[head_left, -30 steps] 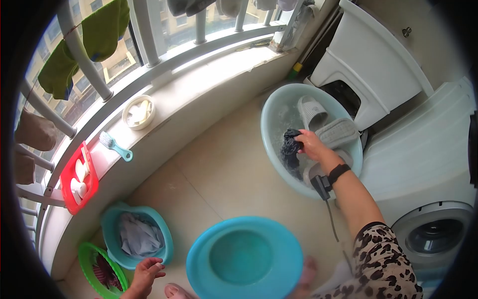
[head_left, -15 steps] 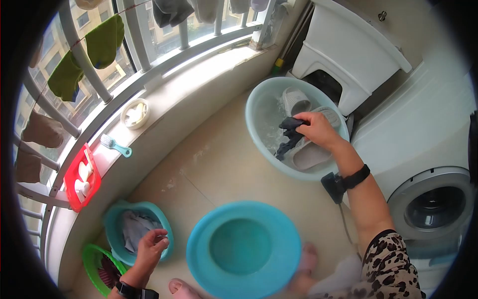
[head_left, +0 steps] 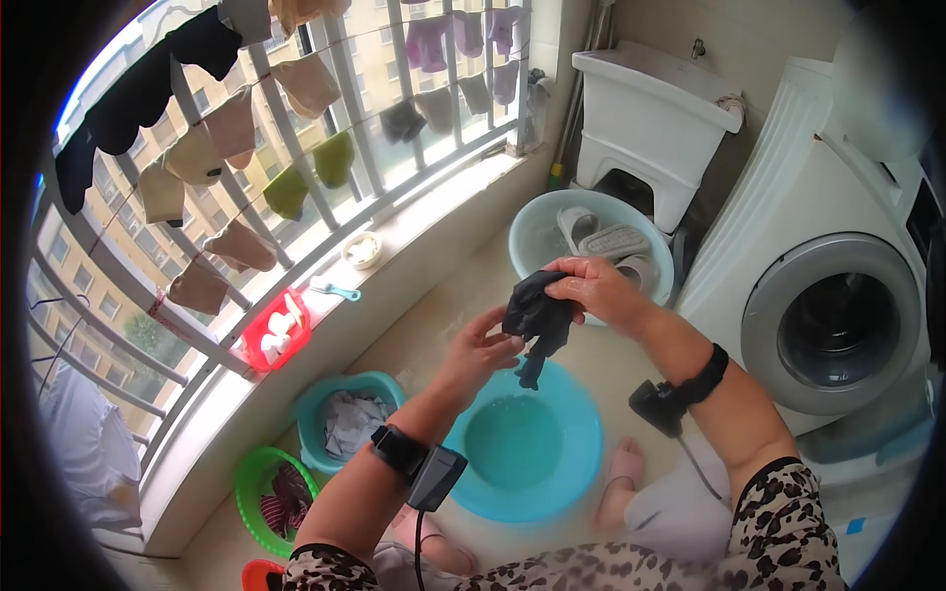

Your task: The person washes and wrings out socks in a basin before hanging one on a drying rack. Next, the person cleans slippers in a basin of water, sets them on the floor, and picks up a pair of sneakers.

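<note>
A crumpled, wet-looking black sock (head_left: 537, 313) hangs above the far edge of the blue basin (head_left: 581, 433), its loose end dangling. My right hand (head_left: 596, 293) pinches its upper right side. At its left edge my left hand (head_left: 480, 352) has fingers and thumb curled against the fabric; the fingertips are partly hidden behind it. Water fills the blue basin below. Beyond my right hand, a pale basin (head_left: 522, 236) holds water and light grey slippers (head_left: 613, 241).
A teal basin (head_left: 307, 419) of pale cloth and a green basket (head_left: 243, 497) stand left. On the ledge are a red basket (head_left: 258, 340), a brush (head_left: 335, 290) and a small bowl (head_left: 363, 251). Socks hang along the window bars. A washing machine (head_left: 838, 212) and white sink (head_left: 641, 108) flank the right.
My right hand has lifted the black sock out of the pale basin and brought it nearer. My left hand has moved from over the teal basin up to the sock. The view has tilted up.
</note>
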Demonstrator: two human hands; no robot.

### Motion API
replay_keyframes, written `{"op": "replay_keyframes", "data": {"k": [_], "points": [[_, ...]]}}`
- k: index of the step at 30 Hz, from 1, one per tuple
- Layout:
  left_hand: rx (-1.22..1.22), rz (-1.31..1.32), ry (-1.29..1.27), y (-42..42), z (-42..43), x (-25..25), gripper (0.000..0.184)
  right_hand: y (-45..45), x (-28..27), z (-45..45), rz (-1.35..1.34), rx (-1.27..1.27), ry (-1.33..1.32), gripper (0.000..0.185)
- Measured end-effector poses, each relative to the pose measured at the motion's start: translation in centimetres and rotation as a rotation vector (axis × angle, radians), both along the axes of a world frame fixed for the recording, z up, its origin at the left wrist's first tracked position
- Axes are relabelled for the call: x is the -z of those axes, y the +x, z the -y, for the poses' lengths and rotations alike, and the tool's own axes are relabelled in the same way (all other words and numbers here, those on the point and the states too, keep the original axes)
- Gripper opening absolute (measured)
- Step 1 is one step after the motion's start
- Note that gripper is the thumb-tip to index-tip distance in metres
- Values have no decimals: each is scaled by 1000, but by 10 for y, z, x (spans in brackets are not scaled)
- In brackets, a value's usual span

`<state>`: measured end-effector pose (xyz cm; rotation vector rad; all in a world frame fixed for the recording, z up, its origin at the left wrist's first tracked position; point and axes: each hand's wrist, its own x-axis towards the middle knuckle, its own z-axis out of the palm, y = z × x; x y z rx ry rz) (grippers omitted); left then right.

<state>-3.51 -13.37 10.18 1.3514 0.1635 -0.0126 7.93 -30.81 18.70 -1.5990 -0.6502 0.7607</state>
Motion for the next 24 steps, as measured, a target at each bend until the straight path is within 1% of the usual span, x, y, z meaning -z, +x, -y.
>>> {"op": "replay_keyframes", "data": {"k": [1, 3, 5, 7, 8, 10, 11, 14, 15, 16, 17, 20, 23, 24], "points": [[90, -30, -86, -5, 3, -3, 31, -10, 4, 2, -22, 21, 13, 23], [0, -89, -137, -22, 2, -7, 20, -32, 6, 12, -48, 57, 7, 23], [-64, -99, -196, -39, -4, -14, 11, -47, 16, 25, -161, 71, 7, 23], [-87, -117, -198, -59, -3, -37, 12, -62, 32, 38, -247, 101, -11, 24], [-99, -124, -202, -67, -2, -46, 13, -70, 38, 41, -238, 100, -39, 23], [-115, -91, -87, -79, 4, -53, 16, -84, 48, 46, -221, 96, -100, 21], [-120, -65, -33, -83, 7, -58, 15, -89, 54, 49, -163, 71, -153, 28], [-129, 6, 102, -90, 17, -67, 16, -113, 57, 54, 54, 200, -179, 33], [-136, 18, 133, -93, 23, -76, 16, -111, 56, 58, 103, 179, -207, 39], [-143, 31, 164, -95, 27, -81, 16, -109, 54, 62, 70, 187, -211, 40], [-126, 4, 258, -96, 26, -81, 16, -106, 52, 66, 36, 193, -215, 41], [-83, -24, 413, -96, 29, -69, 17, -105, 38, 71, -42, 194, -183, 41], [-75, 7, 420, -94, 35, -51, 21, -109, 25, 71, -69, 153, -98, 38], [-60, 9, 411, -94, 36, -49, 21, -106, 27, 70, -8, 129, -60, 39]]}}
